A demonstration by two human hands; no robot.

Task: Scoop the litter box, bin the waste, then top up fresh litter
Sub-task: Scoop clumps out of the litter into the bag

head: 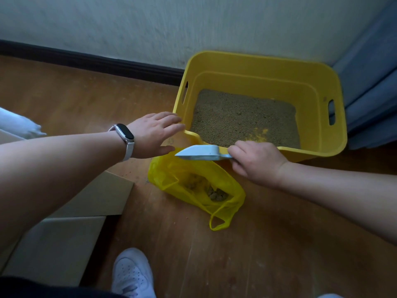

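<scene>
- Head view: the right hand has its fingers curled round the handle of a pale scoop, and only a short piece of the handle shows beyond the knuckles.
- From that grasp the scoop's bowl points to the person's left, roughly level. It is seen side-on, so I cannot tell what is in it.
- Just below the bowl lies a yellow plastic bag with its mouth open on the floor. Brownish clumps sit inside it.
- Just behind the scoop and the right hand runs the front rim of the yellow litter box. Grainy brown litter covers its bottom.
- The left hand holds nothing and is spread flat with its fingers straight. Its fingertips are at the box's front-left corner, and whether they touch it I cannot tell.
- A watch with a white strap is on the left wrist.
- Farther out, a cardboard box lies to the left, and a white shoe is at the bottom edge.
- A blue curtain hangs beside the box's right end.
</scene>
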